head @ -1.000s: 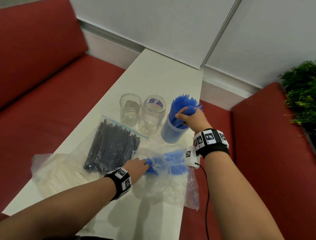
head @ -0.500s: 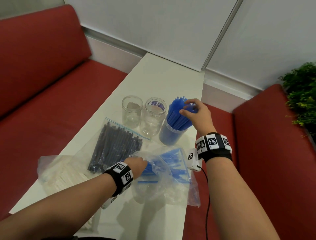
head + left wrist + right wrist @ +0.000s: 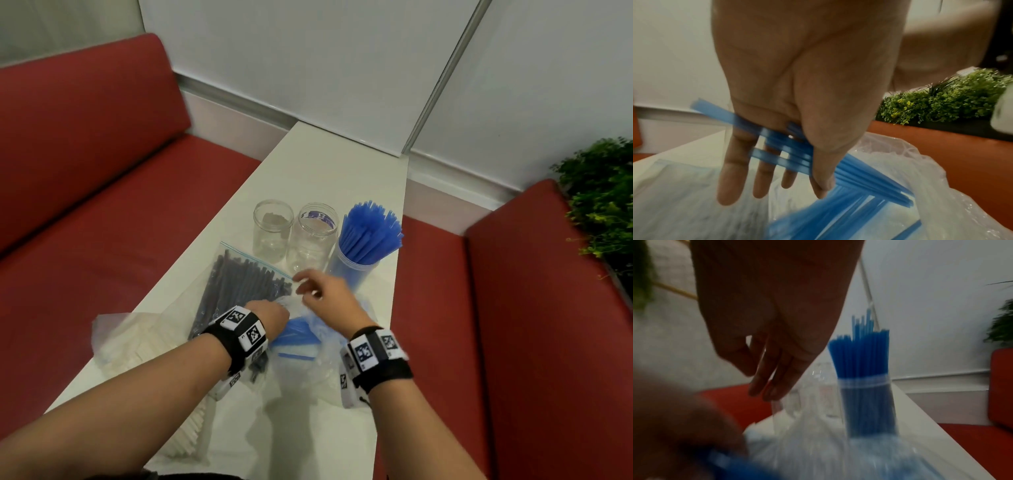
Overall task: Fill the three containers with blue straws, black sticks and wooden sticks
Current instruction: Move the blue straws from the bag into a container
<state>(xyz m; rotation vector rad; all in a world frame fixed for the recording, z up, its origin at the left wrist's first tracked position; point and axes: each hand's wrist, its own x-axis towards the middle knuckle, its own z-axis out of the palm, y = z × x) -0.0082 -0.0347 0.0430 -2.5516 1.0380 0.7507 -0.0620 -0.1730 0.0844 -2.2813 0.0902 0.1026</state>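
On the long white counter (image 3: 329,164), three containers stand in a row, and the one full of blue straws (image 3: 371,233) is the landmark here. That container (image 3: 346,270) is a round, see-through tub, and its straws stand up thin and straight like a fan. Just beside it on the left stands a clear jar (image 3: 313,240) with a blue label inside its rim, and past that is a second clear jar (image 3: 272,228); both look smooth and shiny. In front of the straw tub lies a soft, crinkly clear bag (image 3: 308,363) with more blue straws inside. The left hand (image 3: 270,317) is in this bag, and its thumb and fingers pinch a small bunch of flat blue straws (image 3: 789,151). The right hand (image 3: 329,296) hangs over the bag, between it and the jars, with its fingers loose and spread, holding nothing. To the left of the straw bag lies a zip bag of black sticks (image 3: 239,291), thin and dark, packed side by side. Further left still is a cloudy bag of pale wooden sticks (image 3: 130,342). Red padded seats (image 3: 102,240) run along both sides of the counter, and a leafy green plant (image 3: 603,198) sits behind the right seat.
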